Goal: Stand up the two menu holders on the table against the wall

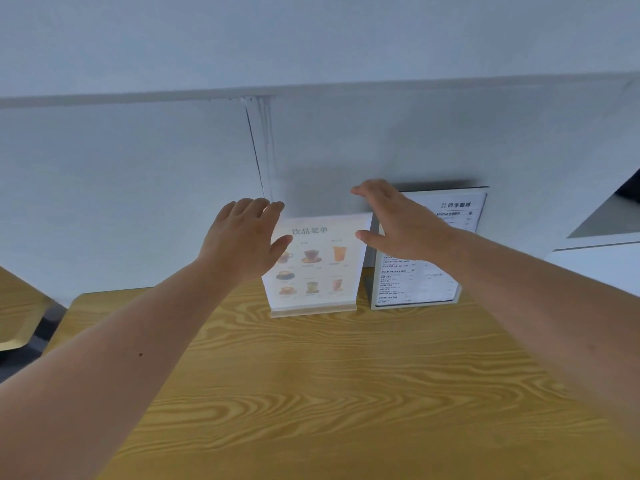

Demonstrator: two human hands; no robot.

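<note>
Two menu holders stand upright at the far edge of the wooden table (311,393), against the white wall (138,185). The left one, a drinks menu holder (322,268) with a pale wooden base, shows pictures of cups. Beside it on the right stands a text menu holder (426,282) with a grey frame. My left hand (242,240) hovers with fingers spread at the drinks menu's top left corner. In front of the text menu's upper left part is my right hand (398,223), also spread. Neither hand grips anything; whether they touch the holders I cannot tell.
A second wooden surface with a rounded edge (17,317) lies at the far left, across a dark floor gap. A white ledge or counter (602,247) juts in at the right. A vertical seam (258,147) runs down the wall panel.
</note>
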